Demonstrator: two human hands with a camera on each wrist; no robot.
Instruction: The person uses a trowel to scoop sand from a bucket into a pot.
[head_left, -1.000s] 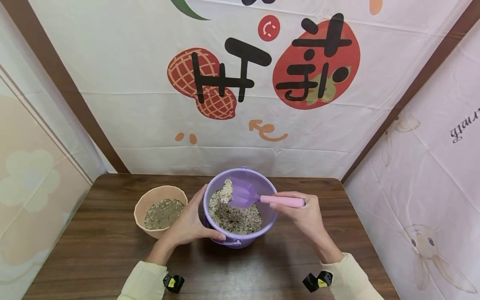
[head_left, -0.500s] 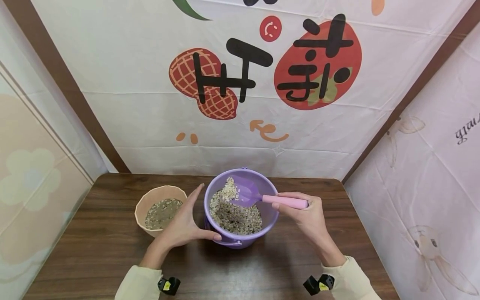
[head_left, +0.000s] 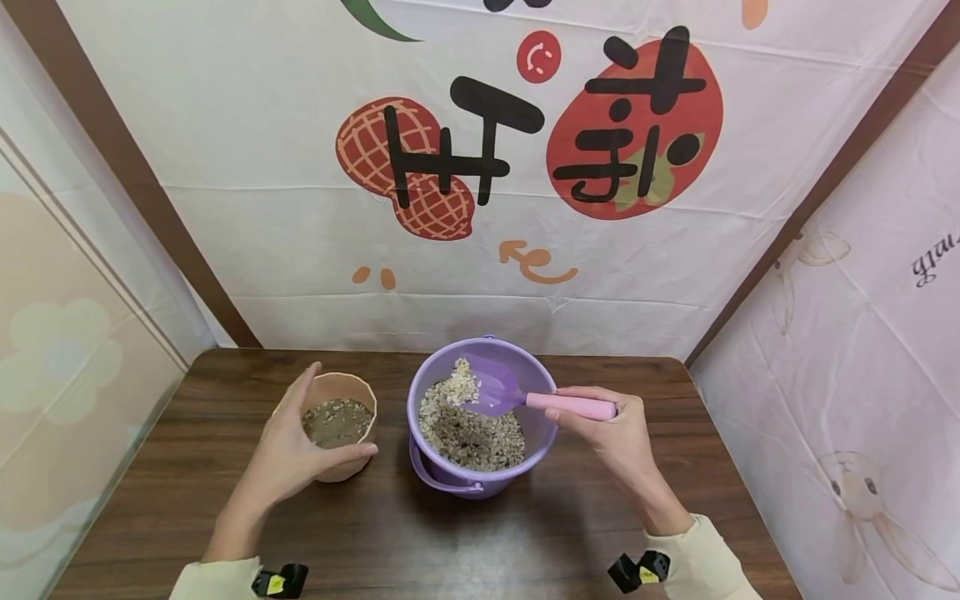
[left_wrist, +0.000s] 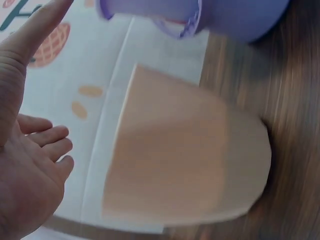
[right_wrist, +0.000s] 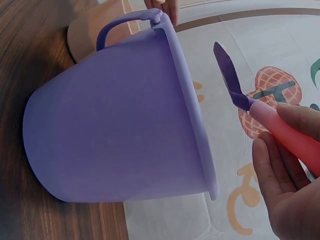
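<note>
In the head view my right hand [head_left: 611, 425] grips the pink handle of a small toy shovel [head_left: 572, 406]. Its purple blade is over the purple bucket [head_left: 543, 433], with pale gravel heaped at the blade's tip. Grey-beige gravel [head_left: 480, 442] lies inside the bucket. My left hand [head_left: 288, 454] is at the near left side of a peach faceted pot [head_left: 365, 390], thumb and fingers spread wide. In the left wrist view a gap shows between this hand and the pot wall. Brownish gravelly material [head_left: 337, 423] lies in the pot.
Both containers stand on a dark wood table [head_left: 450, 558], the pot left of the bucket. The bucket's handle [head_left: 435, 482] hangs down on its near left side. A printed white cloth [head_left: 300, 250] rises behind the table, with more cloth panels at both sides.
My left hand has let go of the bucket's left rim and moved left to the pot. The shovel stays over the bucket, nearly still, having shifted slightly right.
</note>
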